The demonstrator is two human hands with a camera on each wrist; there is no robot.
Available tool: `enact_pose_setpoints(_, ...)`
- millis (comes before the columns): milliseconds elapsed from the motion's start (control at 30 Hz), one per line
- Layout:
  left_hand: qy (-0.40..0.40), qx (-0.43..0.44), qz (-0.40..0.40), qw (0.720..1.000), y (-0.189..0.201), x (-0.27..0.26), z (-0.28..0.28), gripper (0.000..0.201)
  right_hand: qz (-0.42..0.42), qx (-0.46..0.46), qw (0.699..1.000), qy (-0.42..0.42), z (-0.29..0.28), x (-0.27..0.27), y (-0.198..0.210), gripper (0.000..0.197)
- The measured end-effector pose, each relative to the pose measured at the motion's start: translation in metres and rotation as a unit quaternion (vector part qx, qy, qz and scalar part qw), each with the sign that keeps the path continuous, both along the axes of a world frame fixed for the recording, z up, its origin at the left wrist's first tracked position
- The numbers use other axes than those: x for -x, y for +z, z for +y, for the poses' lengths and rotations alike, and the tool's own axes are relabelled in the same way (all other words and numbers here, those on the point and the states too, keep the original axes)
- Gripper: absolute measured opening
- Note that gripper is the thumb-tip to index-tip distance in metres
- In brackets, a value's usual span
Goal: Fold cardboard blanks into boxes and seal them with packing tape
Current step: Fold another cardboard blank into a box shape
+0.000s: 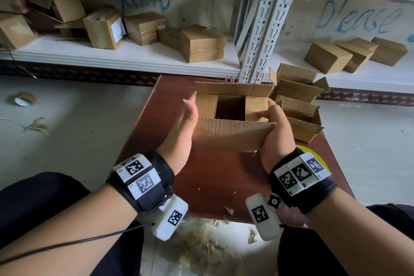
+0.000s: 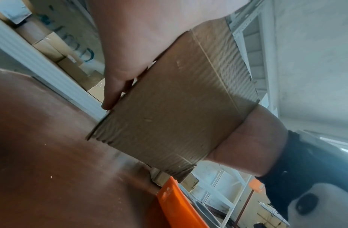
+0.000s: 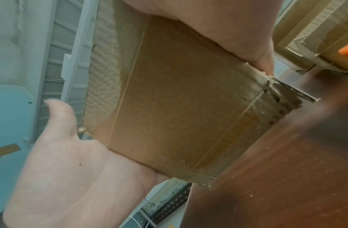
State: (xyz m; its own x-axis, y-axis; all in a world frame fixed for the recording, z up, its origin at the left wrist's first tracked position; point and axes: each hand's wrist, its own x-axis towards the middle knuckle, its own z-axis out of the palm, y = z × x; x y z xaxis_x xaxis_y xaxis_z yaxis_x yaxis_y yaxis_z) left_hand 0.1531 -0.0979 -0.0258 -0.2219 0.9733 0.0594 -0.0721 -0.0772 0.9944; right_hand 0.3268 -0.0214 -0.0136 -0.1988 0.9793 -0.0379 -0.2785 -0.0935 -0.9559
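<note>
A brown cardboard box [image 1: 233, 136] stands on the dark red table [image 1: 212, 181], open at the top. Its two short flaps are folded inward and its two long flaps stand up. My left hand [image 1: 179, 132] lies flat against the box's left side with the thumb raised. In the left wrist view its fingers [image 2: 118, 86] run straight down the wall of the box [image 2: 169, 108]. My right hand [image 1: 274, 132] grips the right end, thumb over the right short flap, fingers on the outer wall. The right wrist view shows the box [image 3: 178, 100] between both palms.
Two more open cardboard boxes [image 1: 298, 105] sit at the table's far right corner. A tape roll [image 1: 23, 99] lies on the floor at left. Several closed boxes [image 1: 201, 45] fill the white shelf behind. Cardboard scraps litter the floor at the table's near edge.
</note>
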Motion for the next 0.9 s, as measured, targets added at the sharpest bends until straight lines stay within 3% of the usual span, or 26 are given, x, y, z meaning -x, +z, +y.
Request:
enact_pose_setpoints(100, -0.002, -0.023, 0.049, 0.999, 0.003, 0.001, -0.001, 0.12, -0.004, 0.001, 1.0, -0.008, -0.002, -0.001, 0.0, 0.032)
enact_pose_setpoints(233, 0.006, -0.032, 0.053, 0.998, 0.004, 0.003, 0.0, 0.107, 0.007, -0.003, 1.0, 0.001, -0.003, -0.003, 0.0, 0.026)
enact_pose_setpoints(400, 0.04, -0.03, 0.096, 0.994, 0.006, 0.003, 0.002, 0.102, -0.015, 0.002, 1.0, 0.024, -0.005, -0.001, -0.001, 0.036)
enact_pose_setpoints(567, 0.098, -0.014, 0.072, 0.992, -0.003, 0.006, 0.008, 0.108, -0.052, 0.006, 0.997, 0.061, -0.013, 0.006, 0.002, 0.054)
enact_pose_setpoints(633, 0.115, -0.009, 0.067, 0.991, -0.005, 0.006, 0.009, 0.1, -0.074, -0.017, 0.995, 0.062, -0.014, 0.009, 0.0, 0.036)
enact_pose_setpoints(700, 0.138, 0.004, 0.069, 0.988, -0.006, 0.004, 0.009, 0.09, -0.091, -0.035, 0.991, 0.095, -0.014, 0.006, -0.006, 0.059)
enact_pose_setpoints(767, 0.148, 0.011, 0.071, 0.986, -0.008, 0.003, 0.009, 0.075, -0.093, -0.062, 0.987, 0.113, -0.017, 0.005, -0.006, 0.063)
enact_pose_setpoints(900, 0.141, -0.01, 0.069, 0.988, -0.006, -0.001, 0.007, 0.041, -0.092, -0.137, 0.983, 0.076, -0.018, 0.004, -0.009, 0.097)
